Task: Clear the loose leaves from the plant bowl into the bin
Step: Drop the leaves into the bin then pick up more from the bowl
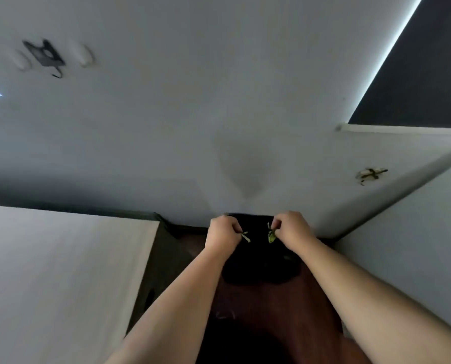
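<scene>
A black bin (258, 264) stands on the floor against the white wall, its dark opening facing up. Both my hands hover over it. My left hand (224, 233) pinches a thin pale-green leaf scrap (246, 236) that sticks out to the right of the fingers. My right hand (291, 229) pinches a small green leaf (271, 235) that hangs down from the fingertips. Both leaves are above the bin's opening. The plant bowl is out of view.
A pale wooden tabletop (61, 271) fills the lower left, its edge close to my left forearm. A white wall panel (416, 245) closes the right side. The floor (271, 306) under the bin is reddish brown. A dark hook fitting (45, 55) hangs on the wall.
</scene>
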